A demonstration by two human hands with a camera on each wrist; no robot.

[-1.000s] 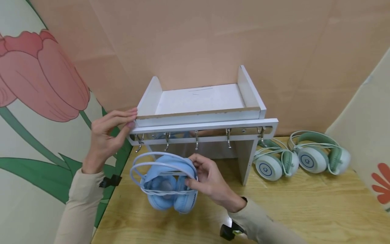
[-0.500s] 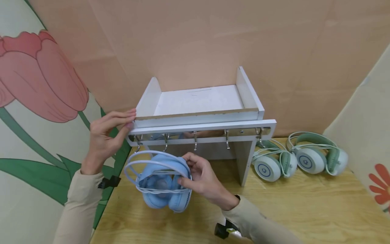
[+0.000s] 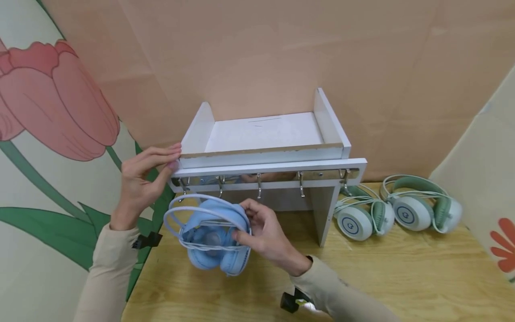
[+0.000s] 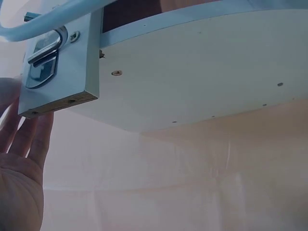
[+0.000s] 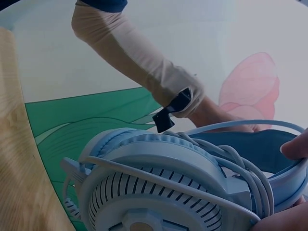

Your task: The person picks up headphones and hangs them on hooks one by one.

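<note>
A pair of light-blue headphones, with their cable wound around them, hangs in the air in front of a white shelf. My right hand grips the headband's right side between thumb and fingers. The left end of the hook board along the shelf's front is held by my left hand, fingers behind and thumb in front. One blue headband arc crosses before a metal hook in the left wrist view. An ear cup fills the lower right wrist view.
Two pairs of white-and-green headphones lie on the wooden table right of the shelf. Several metal hooks project from the board. A tan backdrop stands behind, and a flower-patterned wall borders the left.
My right hand has carried the blue headphones left and slightly upward, closer to the leftmost hooks. My left hand keeps its hold on the board's end.
</note>
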